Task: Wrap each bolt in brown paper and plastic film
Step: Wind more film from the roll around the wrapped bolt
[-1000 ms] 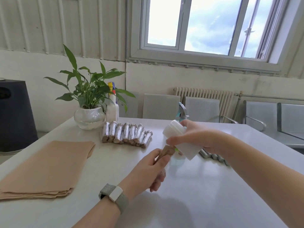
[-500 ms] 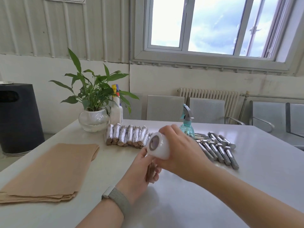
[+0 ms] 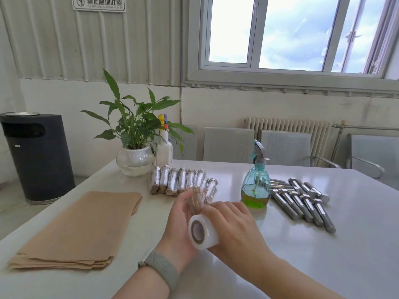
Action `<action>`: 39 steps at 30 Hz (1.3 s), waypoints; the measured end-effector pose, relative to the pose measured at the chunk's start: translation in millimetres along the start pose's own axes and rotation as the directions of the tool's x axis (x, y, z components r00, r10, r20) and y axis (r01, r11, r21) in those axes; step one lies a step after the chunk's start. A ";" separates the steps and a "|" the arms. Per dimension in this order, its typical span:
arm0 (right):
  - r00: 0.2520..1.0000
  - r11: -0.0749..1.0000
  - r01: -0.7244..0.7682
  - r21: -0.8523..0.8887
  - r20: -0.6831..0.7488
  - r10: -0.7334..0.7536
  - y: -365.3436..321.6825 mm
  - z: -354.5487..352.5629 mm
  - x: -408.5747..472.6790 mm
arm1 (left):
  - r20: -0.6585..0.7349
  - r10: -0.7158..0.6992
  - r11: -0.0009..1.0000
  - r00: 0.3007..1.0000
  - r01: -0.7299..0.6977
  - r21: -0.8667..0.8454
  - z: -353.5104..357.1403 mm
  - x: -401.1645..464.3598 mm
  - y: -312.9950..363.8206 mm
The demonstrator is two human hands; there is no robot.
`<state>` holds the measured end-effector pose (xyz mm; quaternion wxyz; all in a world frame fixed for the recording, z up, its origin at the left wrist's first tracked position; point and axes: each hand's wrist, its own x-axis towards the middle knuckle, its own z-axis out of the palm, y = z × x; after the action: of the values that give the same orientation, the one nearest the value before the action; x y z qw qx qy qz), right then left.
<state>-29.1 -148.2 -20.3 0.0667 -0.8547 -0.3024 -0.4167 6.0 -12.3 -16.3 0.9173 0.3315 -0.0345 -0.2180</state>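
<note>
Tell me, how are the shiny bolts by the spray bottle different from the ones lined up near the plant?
The bare bolts are plain silver metal with their threads showing; the wrapped bolts are covered in brown paper and glossy film. The bare bolts lie in a loose pile to the right of the spray bottle; the wrapped bolts sit in a tidy row beside the plant pot. Both groups lie flat on the white table.

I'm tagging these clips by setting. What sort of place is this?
Probably a waiting or break room used as a makeshift packing spot. A row of metal bench seats lines the wall under a radiator, a bin with an ashtray top stands nearby, and bare bolts lie on the table.
</note>
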 end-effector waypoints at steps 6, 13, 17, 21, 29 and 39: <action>0.999 0.999 0.037 -0.019 0.016 -0.037 0.6 11.1 -14.5 | -0.007 -0.238 0.968 0.971 0.238 0.082 2.3 -1.0 0.3; 0.996 0.989 0.084 -0.122 -0.032 -0.088 2.9 18.1 -23.8 | -0.173 -0.206 0.978 0.963 0.199 -0.054 -2.9 10.9 -5.8; 0.992 0.984 0.099 -0.151 -0.062 -0.110 4.4 16.6 -25.0 | -0.135 -0.124 0.991 0.983 0.114 -0.076 -4.0 14.4 -7.6; 0.990 0.984 0.106 -0.142 -0.082 -0.118 4.5 14.1 -22.3 | -0.097 -0.075 0.995 0.993 0.067 -0.077 1.6 13.6 -6.5; 0.991 0.997 0.066 -0.047 -0.114 -0.071 6.7 11.0 -20.7 | 0.048 -0.031 0.997 0.998 0.034 -0.070 -0.9 4.8 3.9; 0.990 0.998 0.053 0.029 -0.132 -0.048 7.9 11.8 -19.5 | 0.004 0.010 0.990 1.000 -0.009 -0.138 -2.0 5.8 2.6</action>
<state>-25.7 -159.3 -41.4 0.0900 -0.8163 -0.3256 -0.4686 12.7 -11.8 -16.7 0.9389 0.2669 -0.0228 -0.2163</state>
